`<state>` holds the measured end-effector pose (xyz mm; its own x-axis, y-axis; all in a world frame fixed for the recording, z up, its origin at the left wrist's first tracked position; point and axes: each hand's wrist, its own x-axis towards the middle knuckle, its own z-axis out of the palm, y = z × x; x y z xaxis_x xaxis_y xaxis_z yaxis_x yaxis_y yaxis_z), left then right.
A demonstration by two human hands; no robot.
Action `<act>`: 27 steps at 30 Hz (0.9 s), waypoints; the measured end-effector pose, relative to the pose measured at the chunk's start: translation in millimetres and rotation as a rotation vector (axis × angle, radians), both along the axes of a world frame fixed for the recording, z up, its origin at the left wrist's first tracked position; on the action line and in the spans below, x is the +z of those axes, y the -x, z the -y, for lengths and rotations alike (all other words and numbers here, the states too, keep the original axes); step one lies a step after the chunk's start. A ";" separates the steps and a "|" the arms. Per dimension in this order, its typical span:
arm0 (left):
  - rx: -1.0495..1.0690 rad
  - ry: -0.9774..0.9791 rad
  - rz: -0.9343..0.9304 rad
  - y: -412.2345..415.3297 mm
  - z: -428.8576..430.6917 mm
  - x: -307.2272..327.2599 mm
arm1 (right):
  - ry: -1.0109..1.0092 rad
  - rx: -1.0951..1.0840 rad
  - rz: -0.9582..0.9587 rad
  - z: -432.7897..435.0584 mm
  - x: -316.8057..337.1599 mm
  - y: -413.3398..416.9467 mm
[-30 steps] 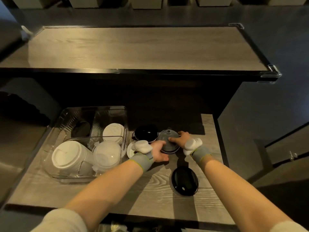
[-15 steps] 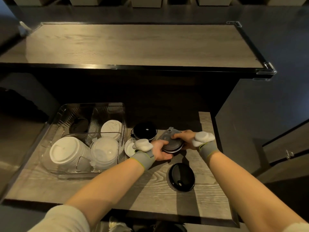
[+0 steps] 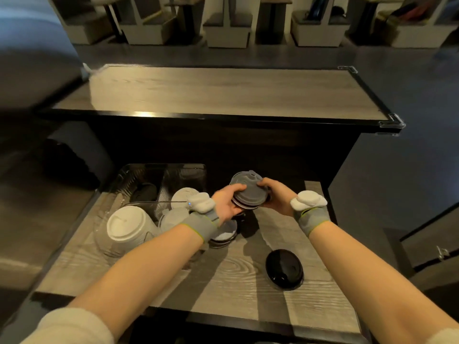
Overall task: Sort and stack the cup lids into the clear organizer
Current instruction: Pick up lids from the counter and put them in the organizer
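Both hands hold a small stack of translucent grey lids [image 3: 248,191] in the air above the lower counter. My left hand [image 3: 227,203] grips it from the left and below, my right hand [image 3: 275,194] from the right. The clear organizer [image 3: 139,175] stands at the left with white lids [image 3: 124,225] stacked in its near compartments and a dark lid [image 3: 145,191] in a far one. One black lid [image 3: 284,268] lies alone on the counter at the right. Under my left wrist sit further lids [image 3: 224,235], partly hidden.
The lower wooden counter [image 3: 236,281] ends in a dark edge close to me. A higher wooden counter [image 3: 218,91] runs across behind it, with a dark wall between. Booth seats stand far behind.
Both hands have lifted the grey lid stack off the counter and tilted it up. The camera view has tipped upward, showing more of the room.
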<state>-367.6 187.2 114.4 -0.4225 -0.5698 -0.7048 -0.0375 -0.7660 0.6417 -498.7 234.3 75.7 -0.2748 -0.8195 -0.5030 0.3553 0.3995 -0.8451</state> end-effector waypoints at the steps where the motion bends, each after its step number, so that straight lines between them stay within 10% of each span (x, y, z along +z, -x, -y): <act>1: 0.002 0.024 -0.004 -7.5 5.8 5.4 | 0.043 -0.005 -0.049 6.4 6.4 -8.0; 9: -0.012 0.208 -0.009 -79.0 64.1 31.2 | 0.250 0.378 -0.594 50.5 42.3 -76.1; 27: -0.005 0.205 -0.178 -187.6 143.7 35.9 | 0.293 0.230 -0.572 131.9 43.8 -172.9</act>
